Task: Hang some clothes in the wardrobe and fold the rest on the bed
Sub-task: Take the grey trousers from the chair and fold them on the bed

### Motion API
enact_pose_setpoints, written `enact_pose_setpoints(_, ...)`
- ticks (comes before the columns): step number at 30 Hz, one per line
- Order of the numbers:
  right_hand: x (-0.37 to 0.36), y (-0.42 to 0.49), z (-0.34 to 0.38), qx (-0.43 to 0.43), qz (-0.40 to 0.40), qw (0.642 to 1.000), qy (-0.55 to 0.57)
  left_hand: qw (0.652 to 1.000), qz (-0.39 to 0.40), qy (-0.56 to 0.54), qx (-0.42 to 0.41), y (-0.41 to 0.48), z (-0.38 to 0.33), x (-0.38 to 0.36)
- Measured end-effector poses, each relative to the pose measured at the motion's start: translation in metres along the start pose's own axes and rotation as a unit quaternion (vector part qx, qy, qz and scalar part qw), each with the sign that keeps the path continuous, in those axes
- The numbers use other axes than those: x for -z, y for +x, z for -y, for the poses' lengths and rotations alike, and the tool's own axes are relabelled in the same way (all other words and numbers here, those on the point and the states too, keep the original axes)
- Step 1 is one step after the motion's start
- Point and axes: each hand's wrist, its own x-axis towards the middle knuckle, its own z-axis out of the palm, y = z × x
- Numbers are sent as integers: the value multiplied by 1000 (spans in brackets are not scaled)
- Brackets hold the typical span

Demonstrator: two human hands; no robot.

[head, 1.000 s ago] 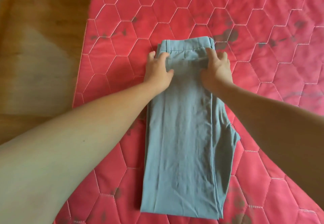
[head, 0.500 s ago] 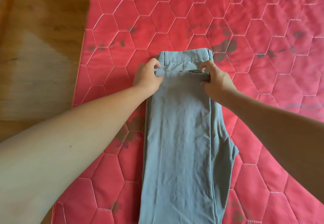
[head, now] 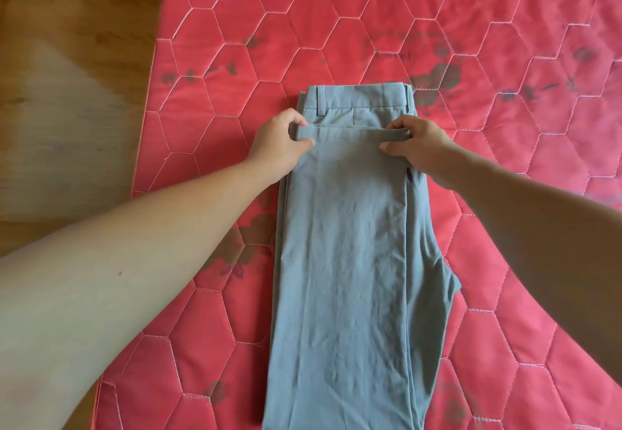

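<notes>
A pair of grey-blue trousers (head: 346, 261) lies lengthwise on the red quilted bed (head: 505, 59), folded in half with the leg hems lying just short of the waistband at the far end. My left hand (head: 281, 142) pinches the left corner of the hem edge between thumb and fingers. My right hand (head: 415, 143) pinches the right corner of the same edge. Both corners are lifted slightly off the layer beneath. The near fold of the trousers runs out of view at the bottom.
The bed's left edge (head: 148, 110) borders a wooden floor (head: 67, 76). The quilt has hexagon stitching and dark floral marks around the trousers.
Both hands moved from pressing flat near the waistband to gripping the hem edge's corners, drawing it slightly back toward me. More of the waistband now shows.
</notes>
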Motion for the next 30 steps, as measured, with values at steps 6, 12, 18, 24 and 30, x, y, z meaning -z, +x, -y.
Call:
enact_pose_setpoints(6, -4, -4, 4, -33, -39, 997, 63, 999, -22, 0, 25, 6, -4, 4)
enact_pose_setpoints(12, -12, -8, 6, -39, -87, 987, 130, 1000, -8, 14, 25, 5, -10, 2)
enact_pose_setpoints(18, -12, -18, 2, -57, -86, 980, 172, 988, 14, -129, 80, -9, 0, 5)
enact_pose_setpoints(24, 6, -11, 20, 28, -153, 984, 84, 984, -29, -168, 53, 3, -16, 13)
enact_pose_setpoints(30, -18, -30, 20, 119, -110, 975, -154, 985, -35, 167, -33, -7, -11, -4)
